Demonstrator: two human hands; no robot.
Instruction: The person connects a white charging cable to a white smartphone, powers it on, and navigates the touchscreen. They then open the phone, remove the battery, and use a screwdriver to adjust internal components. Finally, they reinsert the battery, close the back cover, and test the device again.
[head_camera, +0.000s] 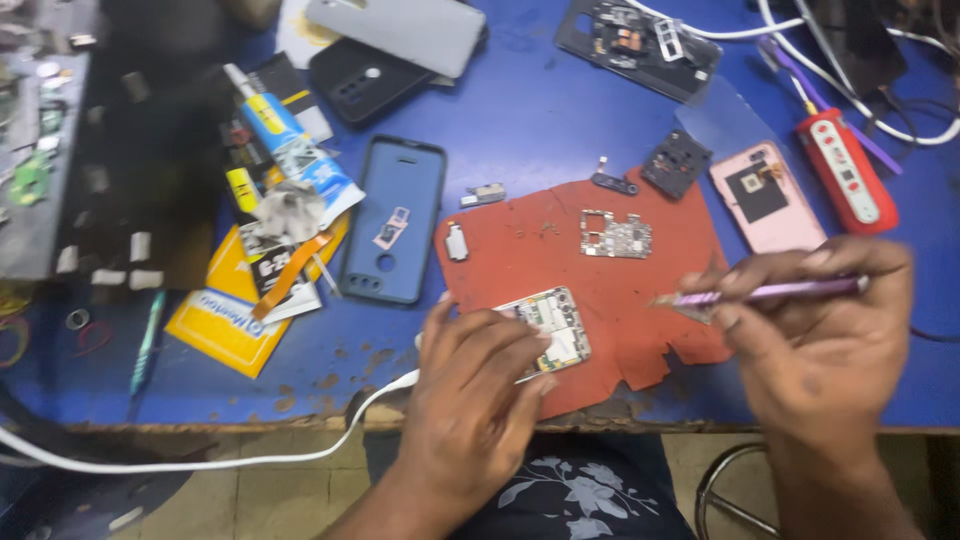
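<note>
Red mat (560, 235) at frame centre held the opened phone (553, 325), which your left hand (470, 385) pinned with flat fingers while your right hand (820, 330) gripped purple tweezers (770, 292); steady pressure seemed wise.

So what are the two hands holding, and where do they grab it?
The right hand pinches a thin purple metal tool along its shaft, towards the back end. The left hand presses on a small opened phone body on the red mat.

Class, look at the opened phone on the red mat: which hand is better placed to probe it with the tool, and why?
Probably the right hand: it holds the purple tool, tip pointing toward the opened phone. The left hand rests on the phone, steadying it.
</note>
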